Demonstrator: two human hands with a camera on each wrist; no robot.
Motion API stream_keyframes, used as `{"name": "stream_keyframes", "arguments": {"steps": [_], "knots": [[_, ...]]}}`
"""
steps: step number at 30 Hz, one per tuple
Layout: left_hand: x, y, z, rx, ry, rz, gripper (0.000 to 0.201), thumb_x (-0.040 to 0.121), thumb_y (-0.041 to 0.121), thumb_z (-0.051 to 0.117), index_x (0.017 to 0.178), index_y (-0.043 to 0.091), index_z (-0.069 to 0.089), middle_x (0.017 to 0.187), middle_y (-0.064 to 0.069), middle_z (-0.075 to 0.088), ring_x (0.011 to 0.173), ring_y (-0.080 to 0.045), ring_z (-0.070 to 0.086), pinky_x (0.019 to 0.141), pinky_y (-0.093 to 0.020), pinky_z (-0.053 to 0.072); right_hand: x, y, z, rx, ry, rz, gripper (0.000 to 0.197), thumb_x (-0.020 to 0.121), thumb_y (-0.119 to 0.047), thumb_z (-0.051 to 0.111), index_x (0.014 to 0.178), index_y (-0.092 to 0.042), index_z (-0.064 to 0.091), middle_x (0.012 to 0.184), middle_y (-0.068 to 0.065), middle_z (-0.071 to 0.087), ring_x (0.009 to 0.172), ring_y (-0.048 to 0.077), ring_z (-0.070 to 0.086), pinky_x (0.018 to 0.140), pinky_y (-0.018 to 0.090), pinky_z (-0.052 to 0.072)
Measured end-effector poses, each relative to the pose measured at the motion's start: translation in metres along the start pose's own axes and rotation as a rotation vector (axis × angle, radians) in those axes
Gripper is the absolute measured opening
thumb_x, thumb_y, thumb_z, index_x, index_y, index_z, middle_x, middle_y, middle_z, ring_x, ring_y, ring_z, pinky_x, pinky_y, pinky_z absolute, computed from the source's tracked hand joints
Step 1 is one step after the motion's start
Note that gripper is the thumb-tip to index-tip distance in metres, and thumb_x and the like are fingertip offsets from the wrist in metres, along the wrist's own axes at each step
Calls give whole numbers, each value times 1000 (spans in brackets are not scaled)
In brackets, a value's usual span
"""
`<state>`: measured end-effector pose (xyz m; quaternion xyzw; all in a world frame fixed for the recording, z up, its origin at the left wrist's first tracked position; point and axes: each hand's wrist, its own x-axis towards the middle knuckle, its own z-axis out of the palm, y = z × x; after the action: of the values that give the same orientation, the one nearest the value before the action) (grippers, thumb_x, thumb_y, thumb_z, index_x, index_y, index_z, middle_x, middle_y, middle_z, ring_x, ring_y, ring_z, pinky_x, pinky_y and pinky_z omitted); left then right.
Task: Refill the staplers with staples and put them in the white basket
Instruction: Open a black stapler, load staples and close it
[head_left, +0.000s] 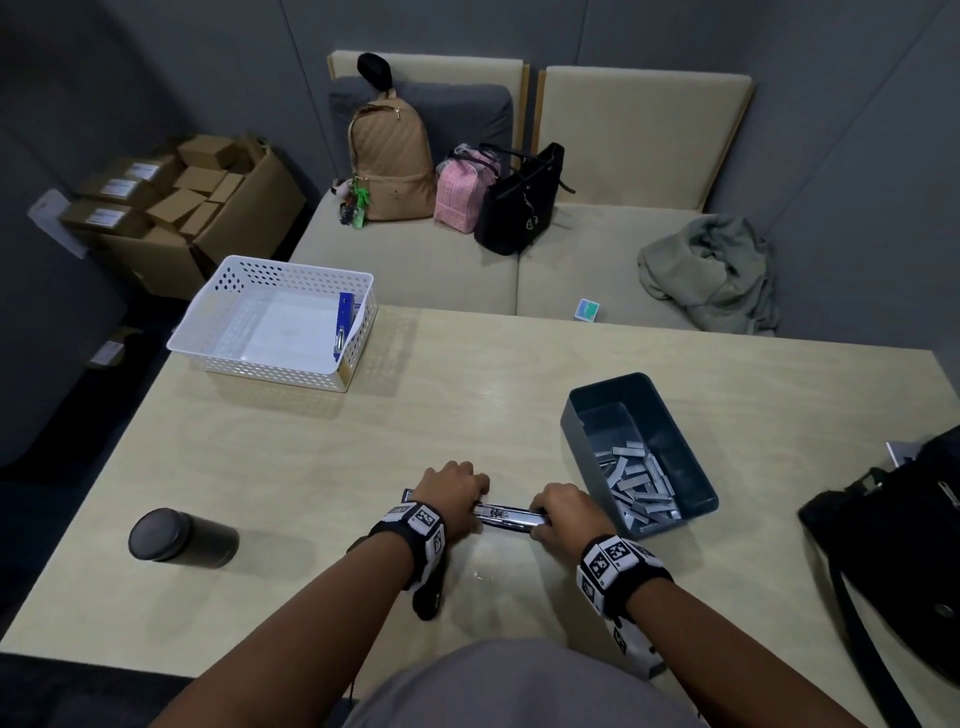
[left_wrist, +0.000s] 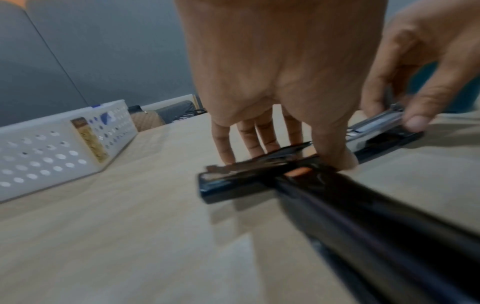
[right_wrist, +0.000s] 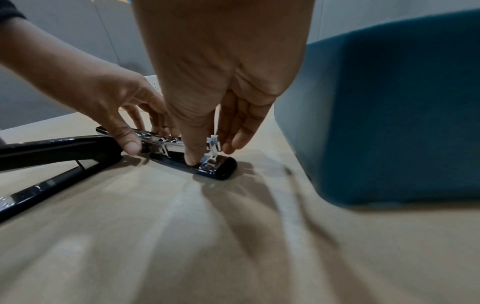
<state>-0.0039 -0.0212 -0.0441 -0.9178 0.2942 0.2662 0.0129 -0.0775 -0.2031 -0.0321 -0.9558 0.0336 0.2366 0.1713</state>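
Both hands grasp an opened black stapler on the worktop.
Its long axis runs left-right: left hand pinches the hinge end, right hand the nose, nearest the staple bin.

premises present as an office meeting booth or break-out nook. grey panelled walls enclose a beige cushioned bench on two sides of a pale wood-effect table. cardboard box of smaller labelled cartons stands on the floor at left. personal bags and a folded garment lie on the seating. stationery on the table: white basket, bin of staples
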Motion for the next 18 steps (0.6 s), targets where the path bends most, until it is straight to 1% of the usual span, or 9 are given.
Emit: {"name": "stream_keyframes", "arguments": {"steps": [2, 6, 9, 11, 13, 14, 15, 17, 18], "knots": [[-2, -14, -9, 64, -53, -28, 58, 69, 44, 79, 117, 22, 56, 119, -5, 56, 113, -28, 52, 90, -47, 42, -2, 3, 3, 5, 21, 19, 23, 84, -27, 66, 104, -19, 70, 104, 3, 62, 95, 24, 62, 80, 31, 50], [-5, -33, -36, 93, -126, -65, 31, 73, 32, 76, 98, 17, 64, 108, -9, 65, 100, -33, 62, 85, -46, 46, -3, 5, 6, 52, 25, 41, 30, 83, -25, 67, 112, -19, 67, 109, 2, 62, 100, 23, 62, 84, 31, 51], [-1, -35, -53, 53, -79, -43, 20, 84, 23, 62, 100, 13, 62, 111, -15, 63, 97, -36, 62, 81, -41, 53, -2, 6, 5, 105, 40, 36, 37, 81, -17, 65, 117, -21, 59, 110, 2, 64, 100, 23, 62, 86, 32, 52], [3, -34, -59, 9, -94, -29, 32, 86, 33, 62, 113, 16, 58, 119, -12, 60, 104, -33, 59, 84, -40, 50, -2, 6, 4, 115, 58, 39, 32, 80, -14, 63, 111, -21, 58, 105, 2, 66, 94, 22, 62, 81, 32, 53], [4, -32, -63, -22, -150, -27, 57, 80, 54, 66, 123, 20, 53, 122, -8, 58, 107, -30, 58, 84, -38, 48, -1, 8, 3, 132, 64, 45, 30, 78, -14, 65, 106, -21, 58, 100, 3, 67, 88, 21, 62, 77, 32, 54], [3, -29, -66, -50, -181, -27, 65, 75, 61, 68, 124, 21, 53, 121, -8, 59, 101, -27, 61, 78, -34, 50, 0, 8, 3, 142, 61, 49, 30, 77, -13, 66, 105, -22, 58, 98, 3, 67, 87, 20, 62, 76, 32, 55], [1, -26, -69, -91, -207, -12, 66, 73, 60, 71, 123, 21, 55, 119, -7, 61, 86, -22, 63, 67, -28, 49, 0, 7, 3, 153, 58, 54, 31, 77, -13, 68, 105, -21, 58, 98, 3, 67, 86, 20, 63, 76, 31, 55], [0, -13, -72, -149, -232, 63, 51, 74, 45, 77, 114, 18, 61, 114, -7, 65, 60, -14, 57, 49, -20, 40, 0, 7, 2, 181, 54, 67, 33, 76, -13, 71, 106, -21, 59, 97, 2, 66, 86, 20, 63, 76, 31, 56], [0, -6, -72, -139, -209, 109, 42, 73, 36, 79, 108, 17, 65, 110, -6, 66, 61, -15, 56, 50, -21, 40, 0, 7, 2, 197, 54, 77, 34, 76, -12, 72, 106, -21, 59, 96, 2, 65, 85, 19, 63, 76, 30, 56]]}}
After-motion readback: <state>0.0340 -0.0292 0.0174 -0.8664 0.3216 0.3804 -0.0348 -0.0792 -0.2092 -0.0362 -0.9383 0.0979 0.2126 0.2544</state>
